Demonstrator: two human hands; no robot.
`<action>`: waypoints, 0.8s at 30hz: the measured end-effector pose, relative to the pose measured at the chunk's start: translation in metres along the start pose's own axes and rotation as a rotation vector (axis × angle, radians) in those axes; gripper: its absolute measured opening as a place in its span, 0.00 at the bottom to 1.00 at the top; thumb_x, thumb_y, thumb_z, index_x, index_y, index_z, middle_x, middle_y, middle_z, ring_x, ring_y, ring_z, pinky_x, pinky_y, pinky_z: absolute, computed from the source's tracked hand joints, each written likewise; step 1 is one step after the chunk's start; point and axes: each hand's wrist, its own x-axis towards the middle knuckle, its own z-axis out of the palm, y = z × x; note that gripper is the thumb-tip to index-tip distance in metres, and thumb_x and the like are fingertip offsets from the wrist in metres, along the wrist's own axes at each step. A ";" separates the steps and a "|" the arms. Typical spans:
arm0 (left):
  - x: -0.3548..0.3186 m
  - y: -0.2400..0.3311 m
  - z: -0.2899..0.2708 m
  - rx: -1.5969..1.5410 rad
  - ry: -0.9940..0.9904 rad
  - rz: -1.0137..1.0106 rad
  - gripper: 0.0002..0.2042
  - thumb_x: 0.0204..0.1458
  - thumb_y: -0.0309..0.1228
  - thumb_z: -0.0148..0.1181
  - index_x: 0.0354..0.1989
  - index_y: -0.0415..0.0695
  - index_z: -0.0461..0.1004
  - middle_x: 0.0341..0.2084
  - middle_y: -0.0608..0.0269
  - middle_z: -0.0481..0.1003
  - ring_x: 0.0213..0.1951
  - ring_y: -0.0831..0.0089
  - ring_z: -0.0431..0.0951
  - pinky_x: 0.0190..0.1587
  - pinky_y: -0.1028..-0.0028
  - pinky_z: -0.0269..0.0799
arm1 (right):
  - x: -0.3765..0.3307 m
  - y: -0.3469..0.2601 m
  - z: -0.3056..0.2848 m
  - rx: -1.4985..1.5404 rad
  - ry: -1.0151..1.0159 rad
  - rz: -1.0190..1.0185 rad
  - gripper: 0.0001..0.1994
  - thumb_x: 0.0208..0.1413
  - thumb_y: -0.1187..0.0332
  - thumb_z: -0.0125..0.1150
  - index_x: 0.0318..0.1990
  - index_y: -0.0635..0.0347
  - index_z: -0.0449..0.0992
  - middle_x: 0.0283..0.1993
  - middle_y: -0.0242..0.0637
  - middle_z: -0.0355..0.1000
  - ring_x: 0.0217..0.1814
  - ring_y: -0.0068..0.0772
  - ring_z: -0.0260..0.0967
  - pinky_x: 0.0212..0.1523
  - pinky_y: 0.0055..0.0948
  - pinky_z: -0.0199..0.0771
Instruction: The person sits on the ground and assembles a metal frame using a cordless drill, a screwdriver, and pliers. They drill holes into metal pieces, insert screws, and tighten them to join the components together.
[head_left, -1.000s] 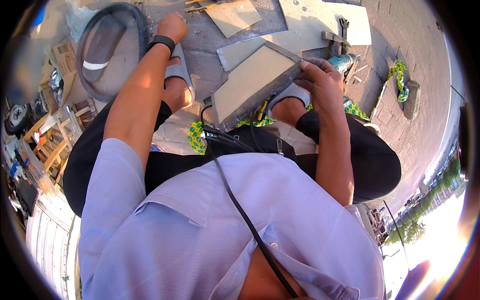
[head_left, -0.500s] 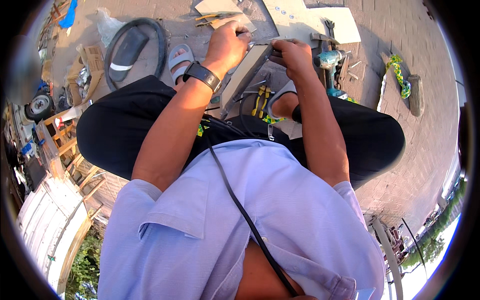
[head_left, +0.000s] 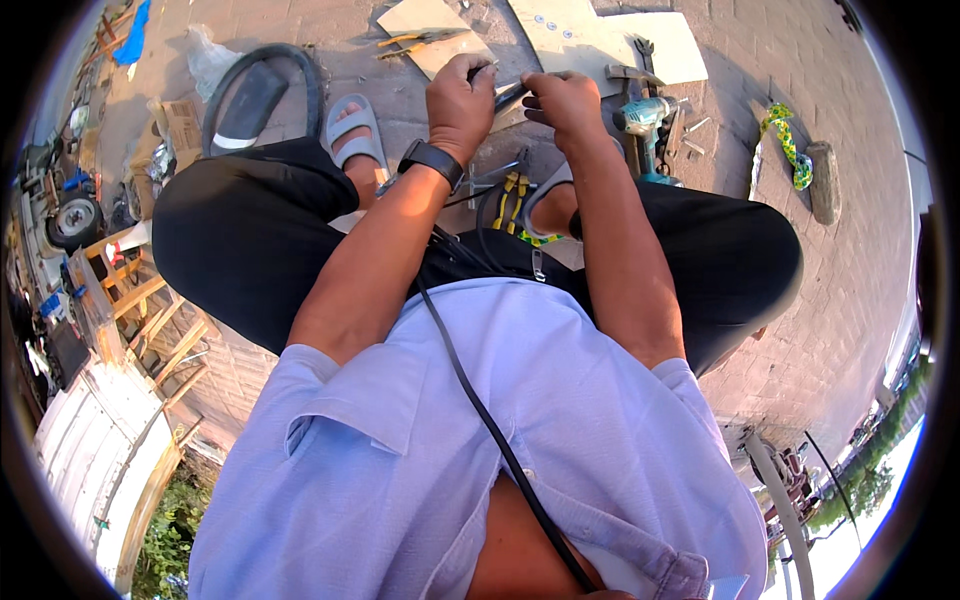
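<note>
Pinching dark piece [head_left: 510,97], perhaps edge-on panel, in 2 hands [head_left: 462,108] [head_left: 566,102] partly hiding it; drill [head_left: 643,115] at right, yellow-handled pliers [head_left: 511,184] below.

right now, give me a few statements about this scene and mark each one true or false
1. A narrow, dark, stiff-looking piece shows between the left hand and the right hand. True.
2. A black wristband is worn on the right arm. False: the black wristband is on the left.
3. A teal power drill is to the right of the right hand. True.
4. A thick black rubber-looking ring lies to the right of both hands. False: the black rubber-looking ring is to their left.
5. A yellow-handled metal tool rests on a flat beige board. True.
</note>
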 end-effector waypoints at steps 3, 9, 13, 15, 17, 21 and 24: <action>0.003 -0.003 0.001 0.028 -0.012 0.058 0.08 0.59 0.28 0.63 0.42 0.37 0.81 0.30 0.54 0.82 0.31 0.73 0.82 0.37 0.72 0.77 | -0.003 0.004 0.001 -0.414 0.184 -0.516 0.13 0.51 0.65 0.66 0.39 0.66 0.82 0.41 0.51 0.79 0.43 0.54 0.78 0.50 0.44 0.77; 0.001 -0.006 0.000 -0.017 -0.031 0.087 0.10 0.59 0.28 0.62 0.45 0.37 0.82 0.32 0.53 0.83 0.32 0.73 0.82 0.38 0.72 0.78 | 0.002 -0.008 0.005 -0.580 -0.057 -0.784 0.12 0.56 0.62 0.62 0.43 0.58 0.83 0.42 0.47 0.80 0.48 0.54 0.76 0.52 0.45 0.75; 0.003 -0.004 -0.005 -0.095 -0.076 -0.036 0.10 0.60 0.28 0.62 0.46 0.36 0.82 0.33 0.56 0.84 0.32 0.77 0.81 0.38 0.75 0.78 | 0.001 -0.017 0.008 -0.551 -0.184 -0.616 0.13 0.59 0.62 0.59 0.43 0.58 0.83 0.43 0.51 0.79 0.46 0.58 0.76 0.48 0.48 0.76; 0.005 -0.001 -0.006 -0.201 -0.092 -0.133 0.10 0.61 0.27 0.62 0.46 0.35 0.82 0.33 0.59 0.83 0.32 0.79 0.81 0.38 0.76 0.78 | 0.001 -0.021 0.008 -0.514 -0.198 -0.592 0.13 0.60 0.61 0.58 0.43 0.58 0.83 0.43 0.51 0.79 0.46 0.59 0.76 0.47 0.48 0.76; 0.006 0.004 -0.010 -0.306 -0.127 -0.259 0.10 0.61 0.26 0.62 0.46 0.34 0.81 0.33 0.63 0.83 0.31 0.81 0.79 0.37 0.78 0.77 | 0.001 -0.023 0.008 -0.470 -0.187 -0.590 0.13 0.60 0.61 0.58 0.42 0.58 0.83 0.43 0.51 0.79 0.46 0.59 0.76 0.47 0.48 0.76; 0.008 0.006 -0.010 -0.410 -0.141 -0.303 0.09 0.62 0.26 0.62 0.45 0.34 0.80 0.32 0.62 0.83 0.29 0.81 0.78 0.34 0.79 0.76 | 0.006 -0.025 0.006 -0.447 -0.209 -0.600 0.13 0.60 0.61 0.59 0.42 0.58 0.82 0.42 0.51 0.79 0.45 0.59 0.76 0.47 0.47 0.76; 0.008 0.006 -0.011 -0.474 -0.145 -0.345 0.08 0.63 0.26 0.61 0.44 0.33 0.80 0.31 0.63 0.82 0.28 0.82 0.78 0.32 0.80 0.75 | 0.007 -0.026 0.008 -0.469 -0.204 -0.583 0.12 0.61 0.61 0.58 0.41 0.59 0.82 0.40 0.52 0.79 0.44 0.60 0.76 0.46 0.48 0.76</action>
